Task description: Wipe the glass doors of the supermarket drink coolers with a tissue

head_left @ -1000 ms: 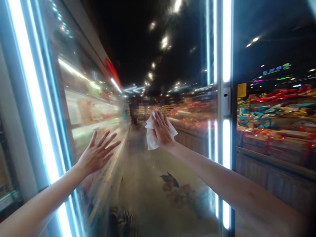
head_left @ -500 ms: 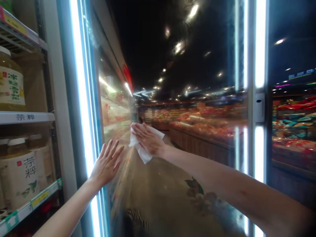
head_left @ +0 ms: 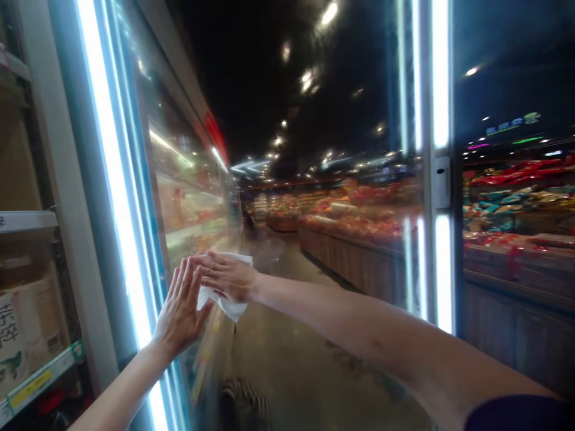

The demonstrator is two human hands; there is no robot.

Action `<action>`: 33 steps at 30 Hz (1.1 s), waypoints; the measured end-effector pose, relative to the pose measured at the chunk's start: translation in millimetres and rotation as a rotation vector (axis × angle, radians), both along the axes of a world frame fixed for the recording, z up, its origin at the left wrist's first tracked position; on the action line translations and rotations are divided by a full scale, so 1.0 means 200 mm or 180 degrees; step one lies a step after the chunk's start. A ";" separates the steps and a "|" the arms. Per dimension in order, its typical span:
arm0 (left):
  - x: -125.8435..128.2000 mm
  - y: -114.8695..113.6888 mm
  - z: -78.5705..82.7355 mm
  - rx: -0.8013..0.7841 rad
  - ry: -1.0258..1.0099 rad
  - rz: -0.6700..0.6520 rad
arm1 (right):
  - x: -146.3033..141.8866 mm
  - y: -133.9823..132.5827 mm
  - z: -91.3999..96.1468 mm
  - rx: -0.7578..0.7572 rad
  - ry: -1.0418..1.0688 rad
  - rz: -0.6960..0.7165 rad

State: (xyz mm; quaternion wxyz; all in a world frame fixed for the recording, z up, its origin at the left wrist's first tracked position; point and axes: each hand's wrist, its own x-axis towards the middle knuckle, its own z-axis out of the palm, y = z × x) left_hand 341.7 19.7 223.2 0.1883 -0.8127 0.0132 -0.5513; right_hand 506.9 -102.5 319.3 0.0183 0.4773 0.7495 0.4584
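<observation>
A large see-through glass door point(head_left: 309, 359) fills the middle of the view, with bright light strips along its sides. My left hand point(head_left: 179, 317) lies flat against the glass close to the left strip, fingers stretched out and nothing in it. Beside it, my right hand point(head_left: 231, 276) presses a thin white tissue point(head_left: 236, 310) to the glass with a flat palm. The tissue's edges stick out above and below the fingers. The fingertips of both hands meet or overlap; I cannot tell whether they touch.
At left are shelves point(head_left: 27, 219) with labelled jars point(head_left: 31, 311). A door handle or lock block point(head_left: 442, 181) sits on the right frame. Through the glass show a shop aisle floor point(head_left: 278, 335), wood-sided produce stands point(head_left: 354, 251) and lit chilled shelves point(head_left: 188, 209).
My right hand and the tissue have moved left and down until they meet my left hand. The view has turned a little right, so the shelves and frames sit further left.
</observation>
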 end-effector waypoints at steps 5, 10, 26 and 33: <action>0.19 -0.17 0.09 -0.0243 -0.0038 -0.0510 | 0.14 -0.09 0.07 0.0697 0.0540 -0.0199; 0.46 -0.37 0.17 -0.0827 -0.0234 -0.1161 | 0.25 -0.13 0.04 0.1279 0.1018 -0.0280; 0.75 -0.46 0.42 0.1577 0.0914 -0.0613 | 1.02 -1.18 -0.44 0.2135 0.1527 -0.1195; 0.74 -0.57 0.52 0.1242 0.0585 -0.0131 | 1.02 -1.21 -0.49 0.1914 0.1501 -0.1198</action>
